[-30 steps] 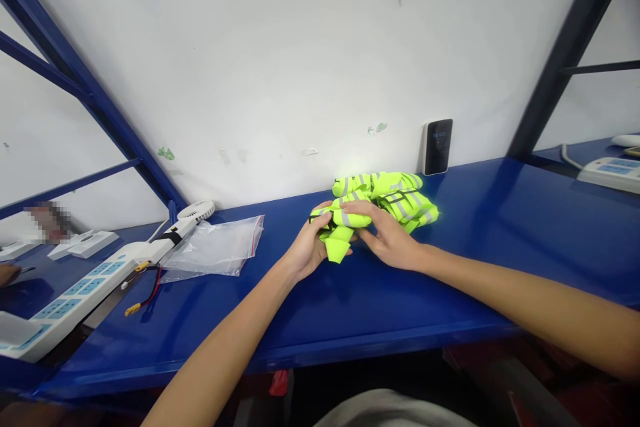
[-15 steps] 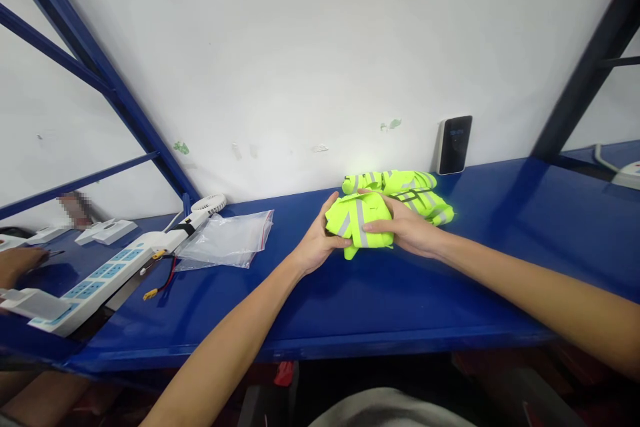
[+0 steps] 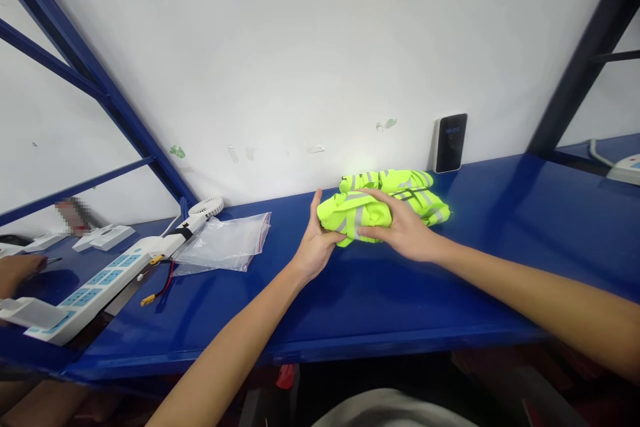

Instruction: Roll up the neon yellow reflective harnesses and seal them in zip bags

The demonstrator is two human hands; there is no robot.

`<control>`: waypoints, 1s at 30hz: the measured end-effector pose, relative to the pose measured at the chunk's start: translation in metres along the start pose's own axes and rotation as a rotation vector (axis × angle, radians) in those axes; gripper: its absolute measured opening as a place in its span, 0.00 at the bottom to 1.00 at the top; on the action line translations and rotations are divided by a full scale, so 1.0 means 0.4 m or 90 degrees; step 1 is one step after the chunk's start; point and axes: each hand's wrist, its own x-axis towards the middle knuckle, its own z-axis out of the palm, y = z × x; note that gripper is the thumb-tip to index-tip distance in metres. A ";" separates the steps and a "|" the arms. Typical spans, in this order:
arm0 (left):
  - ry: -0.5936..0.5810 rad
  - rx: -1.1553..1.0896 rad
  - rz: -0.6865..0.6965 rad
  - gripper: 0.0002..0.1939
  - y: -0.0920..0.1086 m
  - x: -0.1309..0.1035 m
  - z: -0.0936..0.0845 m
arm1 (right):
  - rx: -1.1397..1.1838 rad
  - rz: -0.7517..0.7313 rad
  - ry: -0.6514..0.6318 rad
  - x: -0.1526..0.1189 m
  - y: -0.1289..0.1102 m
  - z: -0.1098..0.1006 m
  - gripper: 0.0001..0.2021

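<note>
Head view: blue shelf [image 3: 380, 293] carries everything. Folded hi-vis bundle [image 3: 356, 216] now rests on the shelf, pressed flatter than half a second ago, when it was held slightly up and squarer; it lies touching the loose hi-vis pile [image 3: 410, 190] at its 2 o'clock. Right hand [image 3: 400, 230] lies palm-down over the bundle, fingers spread, pinning not gripping. Left hand [image 3: 316, 243] braces the bundle's 9 o'clock edge, fingers upright and open, thumb tucked under. Judgement: fold being compacted. Clear zip bag [image 3: 225, 250] lies at 9 o'clock, well apart, beside the power strip [image 3: 95, 290].
</note>
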 end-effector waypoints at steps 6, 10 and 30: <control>-0.010 -0.020 -0.076 0.53 0.025 0.008 -0.006 | -0.187 -0.208 -0.022 -0.026 0.003 0.009 0.30; -0.034 0.119 -0.024 0.50 0.067 -0.031 0.005 | -0.191 -0.279 -0.034 -0.034 -0.003 0.009 0.33; -0.173 1.170 -0.057 0.51 0.318 0.016 -0.287 | 0.414 0.290 0.070 -0.003 -0.013 0.037 0.33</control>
